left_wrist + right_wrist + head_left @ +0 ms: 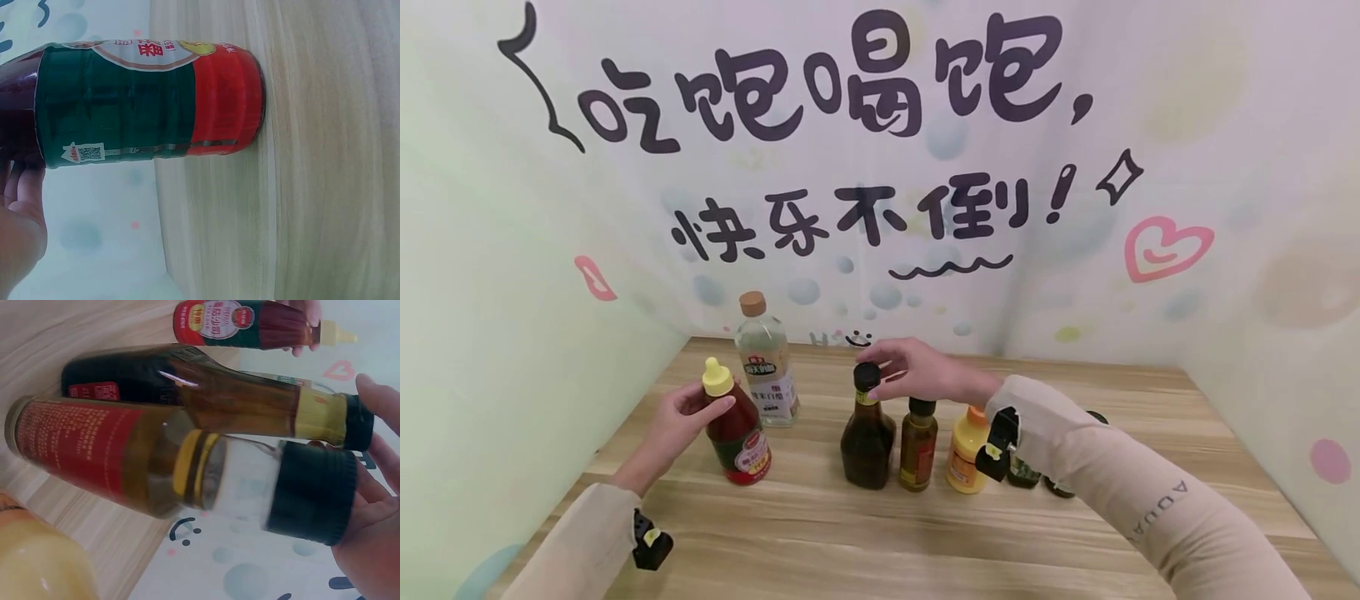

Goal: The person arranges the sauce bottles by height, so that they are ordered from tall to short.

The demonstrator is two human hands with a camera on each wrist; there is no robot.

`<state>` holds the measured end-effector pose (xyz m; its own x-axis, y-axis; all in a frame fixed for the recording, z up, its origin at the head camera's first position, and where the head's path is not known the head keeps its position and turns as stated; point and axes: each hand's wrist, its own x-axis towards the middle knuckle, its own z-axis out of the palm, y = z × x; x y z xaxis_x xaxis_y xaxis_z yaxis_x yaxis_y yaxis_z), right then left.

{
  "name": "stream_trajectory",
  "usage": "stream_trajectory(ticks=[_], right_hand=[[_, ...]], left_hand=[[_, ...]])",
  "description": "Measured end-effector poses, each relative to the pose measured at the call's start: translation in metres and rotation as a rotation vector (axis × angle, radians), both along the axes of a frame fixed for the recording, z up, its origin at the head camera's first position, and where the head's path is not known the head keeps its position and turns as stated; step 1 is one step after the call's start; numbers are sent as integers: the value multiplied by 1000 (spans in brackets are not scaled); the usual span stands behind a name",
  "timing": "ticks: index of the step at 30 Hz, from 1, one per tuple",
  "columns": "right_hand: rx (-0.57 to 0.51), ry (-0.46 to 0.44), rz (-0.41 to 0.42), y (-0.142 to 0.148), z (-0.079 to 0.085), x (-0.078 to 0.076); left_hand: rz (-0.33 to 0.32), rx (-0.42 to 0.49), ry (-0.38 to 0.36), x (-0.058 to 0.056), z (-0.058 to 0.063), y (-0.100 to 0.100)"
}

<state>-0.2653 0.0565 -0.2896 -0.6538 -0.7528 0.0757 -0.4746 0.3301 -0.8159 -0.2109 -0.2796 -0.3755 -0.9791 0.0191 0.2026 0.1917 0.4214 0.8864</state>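
On the left, my left hand [673,425] grips a tomato ketchup bottle [735,446] near its neck, just below the yellow nozzle cap. The bottle is upright, leaning slightly; its green and red label [125,106] fills much of the left wrist view. My right hand [925,373] pinches the black cap [359,422] of a dark brown sauce bottle [867,454] between thumb and fingers. That bottle stands on the wooden table [820,542]. Close beside it, under the right wrist, is a smaller oil-coloured bottle [918,450] with a black cap and red label.
A clear white vinegar bottle [767,367] stands behind the ketchup. Right of the oil-coloured bottle are a yellow bottle [964,458] with an orange cap and dark jars [1022,473], partly hidden by the right sleeve. A printed cloth [880,292] hangs behind the table.
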Motion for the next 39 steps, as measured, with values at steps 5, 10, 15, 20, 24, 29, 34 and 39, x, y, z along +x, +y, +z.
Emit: stream_trajectory(ticks=[5,10,15,20,24,29,34,39], right_hand=[[-10,49,-3,0,-5,1],[-17,95,-32,-1,-10,0],[-25,138,-29,-4,-12,-4],[-19,143,-7,-5,-12,-8],[-10,137,4,-5,-10,-10],[0,148,18,-4,-5,-11],[16,137,26,-4,-4,-11],[20,136,34,-5,-3,-12]], left_hand=[[-2,-6,-6,-1,-2,1],[1,-1,-7,-12,-19,-8],[-98,53,18,-63,-88,-58],[-146,-19,-45,-28,-28,-33],[-78,-164,-132,-4,20,-8],[-91,-210,-148,-2,35,-5],[-120,-193,-139,-6,37,-7],[-116,-179,-136,-6,37,-7]])
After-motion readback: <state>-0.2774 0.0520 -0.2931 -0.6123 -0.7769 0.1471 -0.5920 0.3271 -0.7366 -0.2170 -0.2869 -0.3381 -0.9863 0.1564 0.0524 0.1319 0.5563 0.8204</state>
